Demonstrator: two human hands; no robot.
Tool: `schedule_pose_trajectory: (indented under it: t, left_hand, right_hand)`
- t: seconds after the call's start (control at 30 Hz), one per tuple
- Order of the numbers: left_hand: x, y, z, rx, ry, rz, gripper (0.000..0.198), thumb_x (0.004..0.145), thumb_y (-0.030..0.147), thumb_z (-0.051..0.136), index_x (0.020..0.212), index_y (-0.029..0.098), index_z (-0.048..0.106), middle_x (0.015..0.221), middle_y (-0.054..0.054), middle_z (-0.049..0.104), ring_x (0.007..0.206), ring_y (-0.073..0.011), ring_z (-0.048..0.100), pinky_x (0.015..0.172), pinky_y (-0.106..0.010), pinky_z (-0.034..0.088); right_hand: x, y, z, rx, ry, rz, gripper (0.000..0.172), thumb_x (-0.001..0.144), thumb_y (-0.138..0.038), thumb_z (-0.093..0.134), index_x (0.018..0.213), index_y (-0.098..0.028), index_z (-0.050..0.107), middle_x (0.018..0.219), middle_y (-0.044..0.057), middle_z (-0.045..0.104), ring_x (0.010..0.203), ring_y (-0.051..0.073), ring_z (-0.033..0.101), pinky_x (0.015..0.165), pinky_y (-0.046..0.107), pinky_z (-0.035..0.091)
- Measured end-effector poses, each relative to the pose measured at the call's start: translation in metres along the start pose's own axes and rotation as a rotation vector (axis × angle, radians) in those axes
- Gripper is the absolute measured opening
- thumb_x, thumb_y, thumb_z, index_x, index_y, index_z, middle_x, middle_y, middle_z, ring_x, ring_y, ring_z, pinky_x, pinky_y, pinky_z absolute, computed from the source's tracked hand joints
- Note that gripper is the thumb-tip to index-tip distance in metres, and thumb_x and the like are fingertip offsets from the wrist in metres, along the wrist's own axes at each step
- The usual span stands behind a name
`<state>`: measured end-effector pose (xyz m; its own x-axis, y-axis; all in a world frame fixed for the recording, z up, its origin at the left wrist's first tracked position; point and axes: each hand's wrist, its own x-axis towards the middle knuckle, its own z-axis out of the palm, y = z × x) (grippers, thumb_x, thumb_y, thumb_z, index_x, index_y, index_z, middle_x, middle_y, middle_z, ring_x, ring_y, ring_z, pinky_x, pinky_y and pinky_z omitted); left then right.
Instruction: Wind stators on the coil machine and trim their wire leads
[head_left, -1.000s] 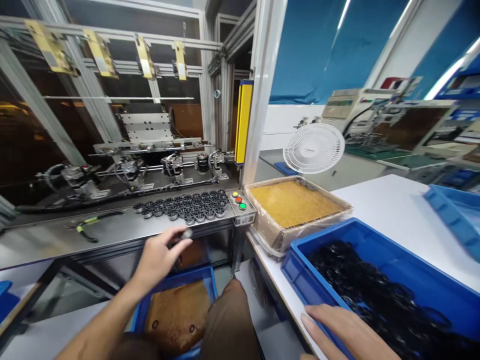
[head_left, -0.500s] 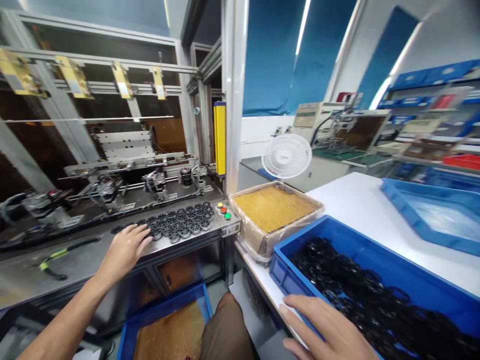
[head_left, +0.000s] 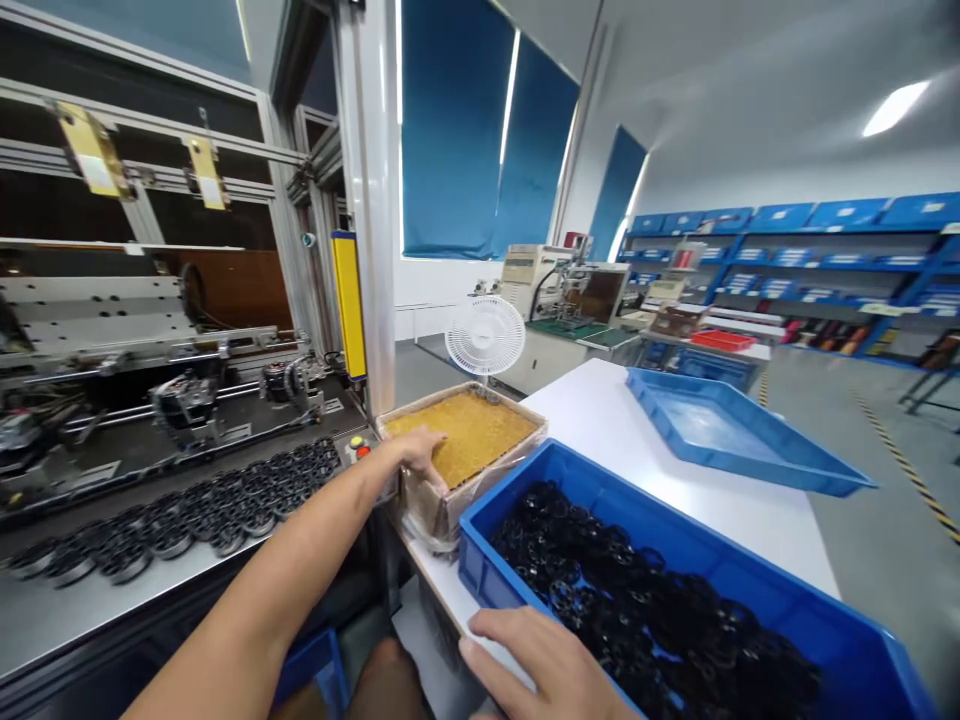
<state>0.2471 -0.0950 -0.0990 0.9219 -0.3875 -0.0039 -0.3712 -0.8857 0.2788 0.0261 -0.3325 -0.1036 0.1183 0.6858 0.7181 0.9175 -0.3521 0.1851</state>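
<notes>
My left hand (head_left: 422, 452) reaches over the near left edge of a cardboard box (head_left: 450, 505) lined with clear plastic. Its fingers and thumb are apart at the surface of the yellow contents (head_left: 480, 425), too fine to make out one by one. Nothing shows in that hand. My right hand (head_left: 544, 660) hovers by the near wall of a deep blue bin (head_left: 720, 540), fingers spread and holding nothing visible. Inside the bin lie many black ring-shaped plastic parts (head_left: 622, 580). To the left, rows of black round parts (head_left: 172, 520) cover the machine's front ledge.
A machine with a metal frame (head_left: 367, 200) and a yellow upright bar (head_left: 349, 305) stands at left. Red and yellow buttons (head_left: 360, 448) sit near my left forearm. A white fan (head_left: 485, 336) is behind the box. On the white table (head_left: 581, 405) rests a shallow blue tray (head_left: 750, 440).
My left hand has moved right, from the round parts on the ledge to the cardboard box. The view has turned right. My right hand stays near the blue bin's edge.
</notes>
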Motion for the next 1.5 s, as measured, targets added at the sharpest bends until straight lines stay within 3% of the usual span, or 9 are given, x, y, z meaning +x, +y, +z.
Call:
schedule_pose_trajectory:
  t: [0.27,0.43,0.7,0.83,1.03,1.17,1.33,1.4,1.5]
  left_hand:
    - [0.024,-0.027,0.006,-0.092,-0.155,-0.002,0.041,0.091,0.035,0.060,0.127,0.017,0.054,0.128,-0.011,0.058,0.110,-0.0245,0.060,0.093,-0.048,0.053]
    - [0.028,-0.040,0.011,-0.162,-0.121,-0.029,0.037,0.091,0.035,0.060,0.123,0.016,0.057,0.123,-0.010,0.061,0.106,-0.0230,0.062,0.089,-0.045,0.054]
    - [0.018,-0.026,0.019,-0.127,0.003,-0.080,0.037,0.091,0.036,0.059,0.122,0.016,0.058,0.123,-0.010,0.061,0.107,-0.0237,0.062,0.090,-0.046,0.054]
    - [0.015,-0.019,0.018,-0.037,-0.034,-0.028,0.045,0.090,0.036,0.060,0.131,0.019,0.052,0.139,-0.012,0.051,0.122,-0.0283,0.054,0.100,-0.053,0.047]
    - [0.026,-0.023,0.009,0.064,-0.089,-0.071,0.047,0.090,0.036,0.060,0.133,0.019,0.051,0.139,-0.012,0.051,0.123,-0.0290,0.053,0.100,-0.054,0.047]
    - [0.025,-0.020,0.010,0.094,-0.016,-0.073,0.040,0.091,0.036,0.060,0.126,0.017,0.055,0.131,-0.011,0.057,0.114,-0.0255,0.059,0.094,-0.049,0.052]
    - [0.015,-0.008,0.010,0.163,0.167,-0.132,0.034,0.092,0.036,0.058,0.117,0.015,0.060,0.116,-0.008,0.064,0.100,-0.0215,0.064,0.085,-0.042,0.056]
    - [0.013,0.000,-0.002,0.210,0.248,-0.135,0.032,0.092,0.036,0.058,0.117,0.016,0.060,0.116,-0.008,0.064,0.100,-0.0205,0.064,0.086,-0.041,0.055]
    - [0.007,0.020,-0.035,0.288,0.361,-0.089,0.026,0.094,0.032,0.055,0.114,0.017,0.062,0.114,-0.009,0.065,0.102,-0.0215,0.063,0.089,-0.043,0.053]
  right_hand:
    - [-0.011,0.000,0.015,0.002,-0.007,0.012,0.026,0.101,-0.033,0.043,0.104,-0.013,0.059,0.081,0.005,0.066,0.066,0.013,0.061,0.053,0.024,0.046]
    - [-0.010,-0.005,0.020,-0.016,-0.022,0.010,0.037,0.102,-0.043,0.035,0.099,-0.014,0.058,0.080,0.004,0.062,0.062,0.013,0.055,0.049,0.026,0.037]
    - [-0.012,-0.005,0.022,-0.046,-0.037,-0.030,0.035,0.101,-0.045,0.038,0.098,-0.016,0.057,0.086,0.003,0.062,0.060,0.011,0.052,0.049,0.026,0.033]
    - [-0.013,-0.005,0.023,-0.064,-0.027,-0.017,0.024,0.101,-0.036,0.042,0.097,-0.017,0.057,0.085,0.001,0.063,0.057,0.011,0.051,0.047,0.026,0.034]
    - [-0.017,-0.006,0.027,-0.058,-0.087,0.006,0.037,0.101,-0.048,0.036,0.101,-0.017,0.056,0.088,0.002,0.063,0.058,0.012,0.053,0.047,0.027,0.036]
    - [-0.017,-0.006,0.025,-0.058,-0.139,0.009,0.035,0.101,-0.047,0.036,0.101,-0.018,0.056,0.089,0.002,0.063,0.056,0.011,0.052,0.048,0.026,0.037]
    - [-0.015,-0.005,0.021,-0.058,-0.186,0.001,0.031,0.102,-0.042,0.035,0.100,-0.018,0.056,0.081,-0.001,0.061,0.054,0.011,0.050,0.047,0.026,0.035]
    - [-0.016,-0.005,0.022,-0.053,-0.180,-0.005,0.030,0.103,-0.040,0.036,0.098,-0.018,0.056,0.079,-0.001,0.060,0.054,0.011,0.049,0.047,0.026,0.035]
    - [-0.018,-0.004,0.025,-0.049,-0.166,-0.004,0.032,0.102,-0.041,0.036,0.097,-0.018,0.057,0.079,-0.001,0.060,0.052,0.011,0.047,0.046,0.026,0.034]
